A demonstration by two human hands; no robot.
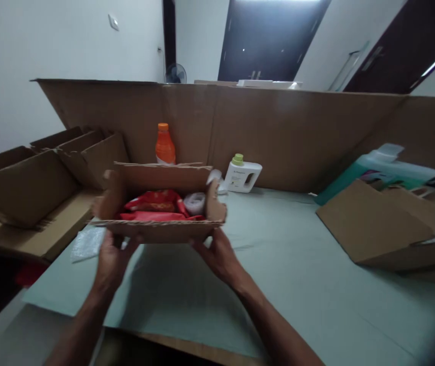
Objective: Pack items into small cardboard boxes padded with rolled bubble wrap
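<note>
An open cardboard box (156,231) sits just above the pale green table surface (286,274), held up between both hands. My left hand (113,256) grips its near left corner from below. My right hand (217,256) grips its near right corner. Inside the box lie red packets (154,206) and a white roll (195,202). All its flaps stand open.
Behind the box stand an orange bottle (164,145) and a white jug with a green cap (243,175) against a tall cardboard wall (278,132). Flattened and open cartons (30,188) lie at the left, more cardboard (385,223) and a teal container (370,170) at the right. A clear plastic bag (88,244) lies by my left hand.
</note>
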